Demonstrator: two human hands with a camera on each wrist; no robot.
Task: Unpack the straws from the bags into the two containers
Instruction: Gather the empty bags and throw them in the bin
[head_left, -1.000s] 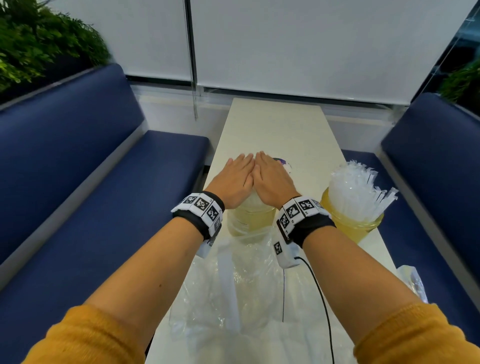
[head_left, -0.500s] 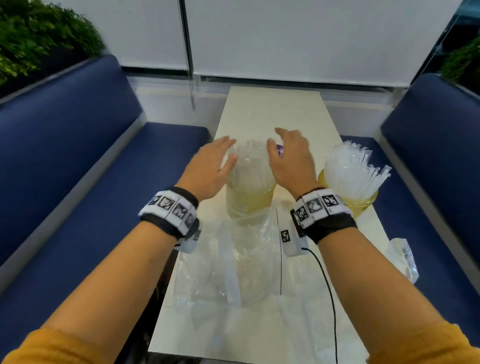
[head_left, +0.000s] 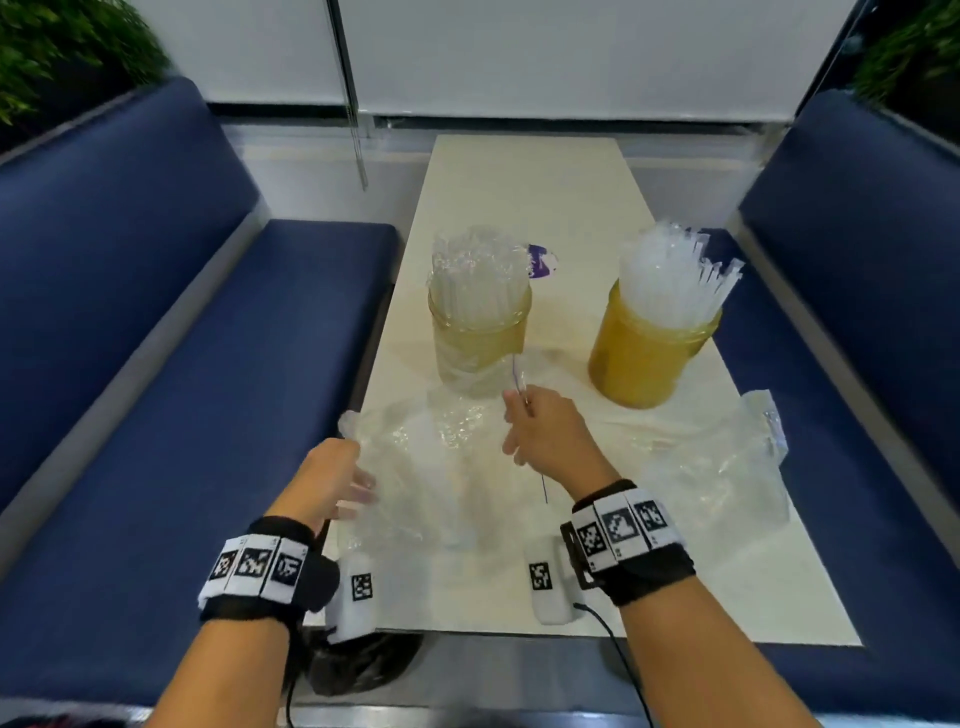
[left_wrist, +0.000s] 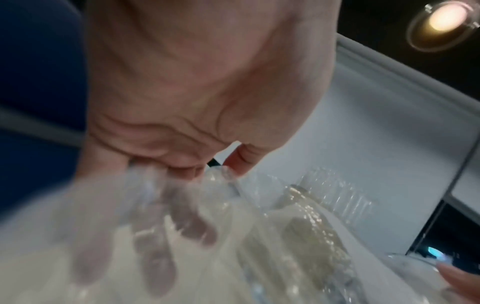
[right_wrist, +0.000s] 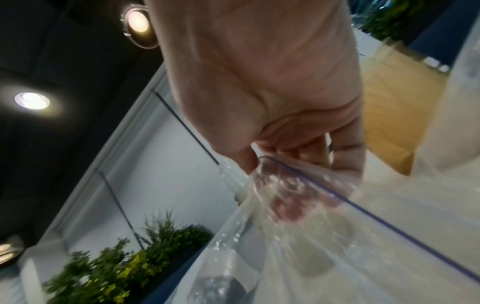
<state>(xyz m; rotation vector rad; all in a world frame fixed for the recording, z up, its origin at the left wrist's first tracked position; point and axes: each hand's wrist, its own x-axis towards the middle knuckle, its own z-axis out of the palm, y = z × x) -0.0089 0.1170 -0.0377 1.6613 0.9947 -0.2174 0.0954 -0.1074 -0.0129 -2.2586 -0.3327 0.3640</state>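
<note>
Head view gives us the whole bench (head_left: 524, 171), a narrow pale top running away from us between two blue seats (head_left: 156, 338). Our left hand (head_left: 324, 480) sits at the bench's left edge with its fingers curled into the clear bag (head_left: 415, 467); from the left wrist view we see those fingers (left_wrist: 155, 257) through the film, gripping it. Our right hand (head_left: 545, 431) pinches the same bag by its purple-lined rim, just in front of the left container (head_left: 478, 338). From the right wrist view the purple line (right_wrist: 337, 197) runs across the film under the thumb (right_wrist: 244, 156).

Straws (head_left: 475, 275) stand upright in the left container, and the bag's film appears to wrap its lower wall. A second bunch of straws (head_left: 670, 280) fans out of the right container (head_left: 644, 358), which stands near the bench's right edge, well apart from the first. Another clear bag (head_left: 727, 457) lies crumpled at the right edge, partly overhanging. We see open bench beyond both containers, up to the far wall, and between the two containers.
</note>
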